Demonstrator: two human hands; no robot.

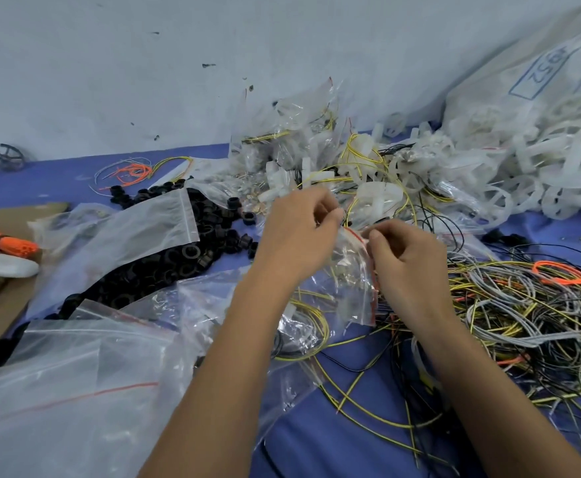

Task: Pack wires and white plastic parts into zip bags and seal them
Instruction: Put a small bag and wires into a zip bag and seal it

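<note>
both hands, left hand (296, 232) & right hand (402, 250), pinch zip bag (351, 270) top; wire tangle (530, 305) right, black rings (165, 260) left.

My bag (351, 270) is clear, glossy, crinkled plastic; the wires (523, 305) are smooth plastic-coated, the rings (165, 267) matt black, the cloth (368, 391) matt blue.

Head-worn view, downward, close over hands (351, 250)

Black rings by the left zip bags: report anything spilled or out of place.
The black rings lie spilled loose across the blue table, partly under an empty zip bag. A few strays sit apart near the white plastic parts.
</note>
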